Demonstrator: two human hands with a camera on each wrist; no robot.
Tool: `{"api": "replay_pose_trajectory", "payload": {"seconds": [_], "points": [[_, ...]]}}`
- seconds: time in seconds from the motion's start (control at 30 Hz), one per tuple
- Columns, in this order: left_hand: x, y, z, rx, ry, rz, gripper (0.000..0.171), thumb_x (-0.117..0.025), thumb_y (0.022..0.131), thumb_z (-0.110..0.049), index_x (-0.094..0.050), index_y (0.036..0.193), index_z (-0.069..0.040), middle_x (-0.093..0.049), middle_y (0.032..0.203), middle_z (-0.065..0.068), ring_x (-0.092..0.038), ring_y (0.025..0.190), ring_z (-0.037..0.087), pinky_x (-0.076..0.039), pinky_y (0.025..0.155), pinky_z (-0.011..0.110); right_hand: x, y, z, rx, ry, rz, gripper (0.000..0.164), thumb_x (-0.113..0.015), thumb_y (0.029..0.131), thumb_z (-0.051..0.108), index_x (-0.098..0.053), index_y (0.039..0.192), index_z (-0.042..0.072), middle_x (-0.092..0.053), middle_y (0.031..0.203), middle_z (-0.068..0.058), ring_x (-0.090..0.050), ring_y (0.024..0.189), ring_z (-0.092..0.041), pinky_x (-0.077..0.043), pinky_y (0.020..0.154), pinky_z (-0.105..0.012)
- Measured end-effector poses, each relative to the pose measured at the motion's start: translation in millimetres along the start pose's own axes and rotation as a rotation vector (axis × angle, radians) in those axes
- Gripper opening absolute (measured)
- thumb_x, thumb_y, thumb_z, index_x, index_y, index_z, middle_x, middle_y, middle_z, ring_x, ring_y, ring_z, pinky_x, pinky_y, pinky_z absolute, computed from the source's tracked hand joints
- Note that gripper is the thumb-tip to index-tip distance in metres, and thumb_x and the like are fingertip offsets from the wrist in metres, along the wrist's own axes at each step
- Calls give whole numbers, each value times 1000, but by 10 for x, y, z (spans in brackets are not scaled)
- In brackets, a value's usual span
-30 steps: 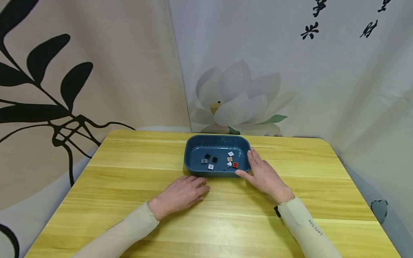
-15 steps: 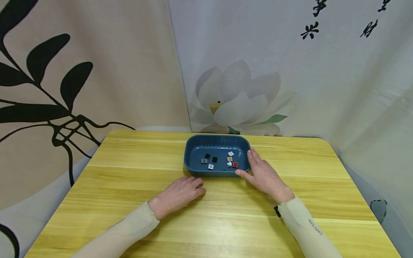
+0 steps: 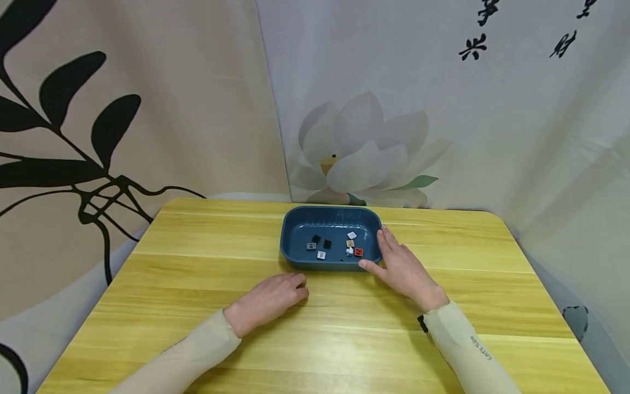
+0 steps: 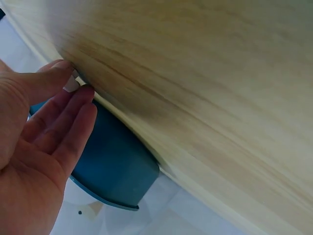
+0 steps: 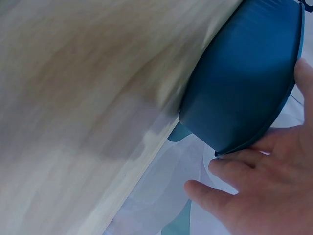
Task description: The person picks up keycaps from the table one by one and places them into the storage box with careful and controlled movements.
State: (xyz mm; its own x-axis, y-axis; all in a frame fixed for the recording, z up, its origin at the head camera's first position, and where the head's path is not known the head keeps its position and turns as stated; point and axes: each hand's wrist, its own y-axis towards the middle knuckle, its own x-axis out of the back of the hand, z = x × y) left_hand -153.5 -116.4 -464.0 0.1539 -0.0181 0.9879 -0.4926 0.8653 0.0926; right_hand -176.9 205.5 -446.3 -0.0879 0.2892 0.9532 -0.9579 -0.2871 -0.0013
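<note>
A dark blue tray (image 3: 334,266) with rounded corners stands near the table's far edge. Several small square pieces lie inside, among them a red piece (image 3: 359,252), a black piece (image 3: 327,244) and a white piece (image 3: 321,255). My left hand (image 3: 272,298) is just in front of the tray's near left side, apart from it. Between its thumb and fingertips it pinches a small whitish piece (image 4: 72,84), mostly covered by the fingers. My right hand (image 3: 403,268) touches the tray's right end with fairly straight fingers, the thumb at the near rim.
The tray stands on a light wooden table (image 3: 344,339). Behind the far edge hangs a pale cloth (image 3: 492,137) printed with a lotus, and dark leaves are printed on the left part.
My left hand has drawn slightly back and left from the tray, its fingers curling in more. The right hand and the tray have hardly moved.
</note>
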Motion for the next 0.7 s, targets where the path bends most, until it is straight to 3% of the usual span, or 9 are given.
{"api": "replay_pose_trajectory", "payload": {"seconds": [0.23, 0.5, 0.7], "points": [[76, -10, 9, 6, -38, -39, 20, -70, 86, 0, -72, 101, -13, -55, 95, 2, -50, 81, 11, -50, 71, 19, 2, -3, 4, 7, -1, -10, 106, -36, 86, 78, -16, 152, -2, -7, 160, -17, -17, 145, -33, -27, 109, -54], [307, 19, 68, 38, -151, -189, 30, -75, 82, 1, -72, 109, -11, -59, 108, 2, -55, 94, 11, -51, 82, 21, -24, -3, 8, 7, -7, 2, 105, -37, 87, 77, -15, 153, -2, -5, 160, -16, -16, 145, -33, -27, 109, -55], [456, 147, 132, 64, -174, -260, 33, -75, 83, -2, -70, 113, -12, -58, 115, 1, -55, 101, 12, -50, 89, 24, -9, 5, 3, 5, -7, -6, 105, -36, 86, 78, -16, 153, -2, -6, 160, -17, -16, 145, -33, -27, 109, -54]]}}
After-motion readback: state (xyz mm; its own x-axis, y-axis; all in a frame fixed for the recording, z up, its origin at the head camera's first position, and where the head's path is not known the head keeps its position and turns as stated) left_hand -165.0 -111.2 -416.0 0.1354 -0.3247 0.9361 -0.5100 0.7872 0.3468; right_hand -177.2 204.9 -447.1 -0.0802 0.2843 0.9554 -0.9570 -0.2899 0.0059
